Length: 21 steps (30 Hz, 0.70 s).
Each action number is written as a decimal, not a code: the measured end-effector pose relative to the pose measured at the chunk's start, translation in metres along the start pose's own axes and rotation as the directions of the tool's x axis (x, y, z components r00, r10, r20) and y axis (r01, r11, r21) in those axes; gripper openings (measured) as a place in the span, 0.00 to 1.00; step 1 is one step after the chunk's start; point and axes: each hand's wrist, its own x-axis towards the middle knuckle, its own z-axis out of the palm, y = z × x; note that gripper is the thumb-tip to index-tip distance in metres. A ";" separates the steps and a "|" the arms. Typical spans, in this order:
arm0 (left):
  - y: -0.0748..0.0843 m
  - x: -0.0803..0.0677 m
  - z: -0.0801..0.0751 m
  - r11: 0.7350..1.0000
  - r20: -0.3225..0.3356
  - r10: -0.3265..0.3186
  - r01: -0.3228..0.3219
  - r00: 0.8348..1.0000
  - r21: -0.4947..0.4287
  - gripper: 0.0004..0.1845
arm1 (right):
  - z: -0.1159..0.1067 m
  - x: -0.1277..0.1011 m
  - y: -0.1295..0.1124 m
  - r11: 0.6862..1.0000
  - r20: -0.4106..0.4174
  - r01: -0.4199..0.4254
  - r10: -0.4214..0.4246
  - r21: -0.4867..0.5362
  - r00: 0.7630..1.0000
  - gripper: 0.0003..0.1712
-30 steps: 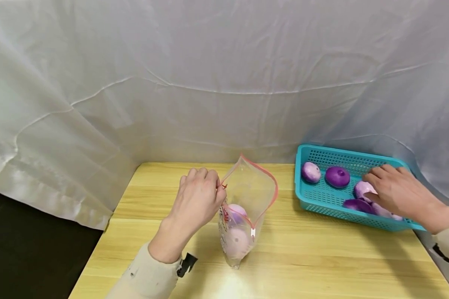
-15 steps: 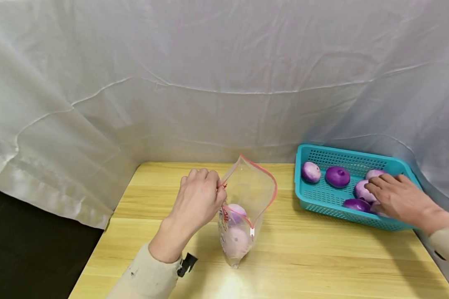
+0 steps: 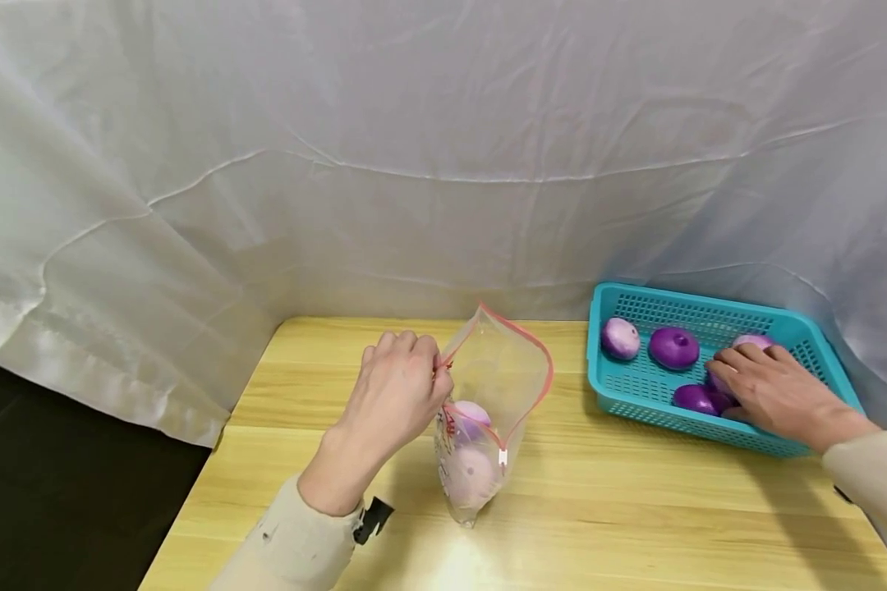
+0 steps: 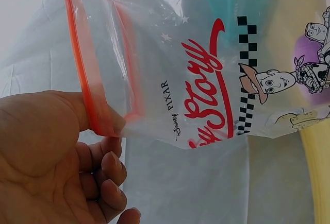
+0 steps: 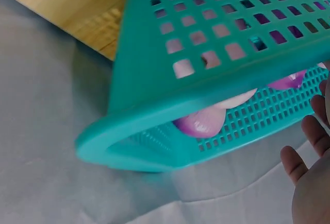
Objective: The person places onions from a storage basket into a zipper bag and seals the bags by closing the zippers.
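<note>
My left hand [image 3: 393, 396] grips the left edge of a clear zip bag [image 3: 445, 431], holding it upright with its mouth wide. In the left wrist view, thumb and fingers pinch a corner of the bag's red zip strip [image 4: 82, 64]. Inside the bag lie a pale purple onion [image 3: 470, 480] and another onion [image 3: 471, 412] above it. At the right, my right hand [image 3: 772, 390] is down in a teal basket [image 3: 650, 412], its fingertips over a purple onion [image 3: 715, 382] that they partly hide. The right wrist view has its fingers [image 5: 315, 134] spread apart, with nothing seen between them.
Other onions lie in the basket: a pale one [image 3: 621, 338] at the left, a dark one [image 3: 675, 348] beside it, another dark one [image 3: 695, 399] at the front. The wooden table [image 3: 606, 509] meets a pale curtain [image 3: 429, 164] behind.
My right hand has shifted left and forward in the basket, from above the pale onions toward the basket's middle. The left hand still holds the bag in place.
</note>
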 end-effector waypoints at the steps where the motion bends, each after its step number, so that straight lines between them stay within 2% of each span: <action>1: 0.000 0.000 0.000 1.000 0.003 -0.002 0.002 1.000 0.001 0.07 | 0.001 0.002 -0.001 1.000 0.004 0.000 0.000 -0.002 1.000 0.44; 7: 0.001 0.000 -0.001 1.000 0.006 -0.004 0.004 1.000 -0.005 0.07 | 0.012 0.011 -0.001 1.000 0.055 -0.002 0.003 -0.018 0.998 0.46; 15: 0.000 0.001 0.001 1.000 0.006 0.002 -0.001 1.000 -0.011 0.07 | 0.025 0.026 -0.002 1.000 0.072 -0.010 0.011 -0.013 0.997 0.48; 21: -0.001 0.001 0.002 1.000 0.020 -0.005 0.005 1.000 -0.015 0.07 | 0.031 0.034 -0.006 0.995 0.201 -0.102 0.096 0.018 0.975 0.48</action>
